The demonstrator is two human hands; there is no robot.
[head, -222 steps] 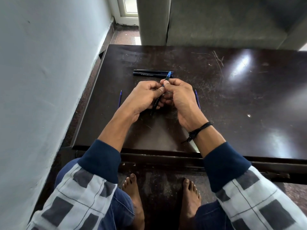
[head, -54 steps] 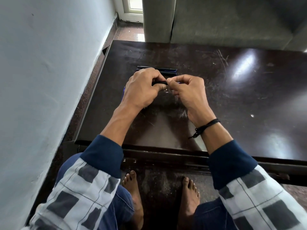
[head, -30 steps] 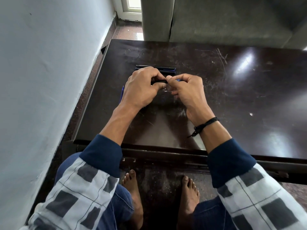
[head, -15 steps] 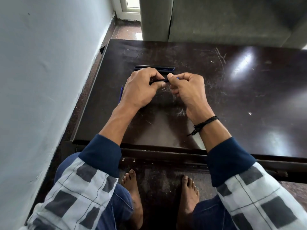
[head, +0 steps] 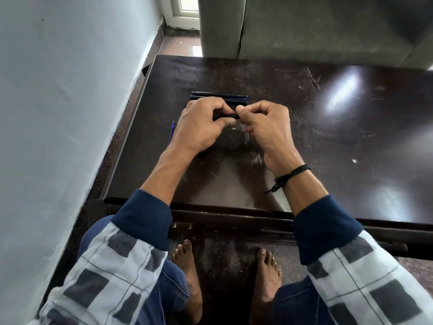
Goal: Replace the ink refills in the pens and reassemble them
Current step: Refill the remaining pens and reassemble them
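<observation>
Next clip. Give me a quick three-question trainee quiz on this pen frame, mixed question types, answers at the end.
1. True or false: both hands grip the same black pen above the table.
2. Where do the other dark pens lie?
A. Beyond the hands
B. On the floor
C. By the right sleeve
3. Fill in: the loose blue refill lies beside the ____ hand.

Key
1. True: the left hand and right hand pinch it between them.
2. A
3. left
</observation>
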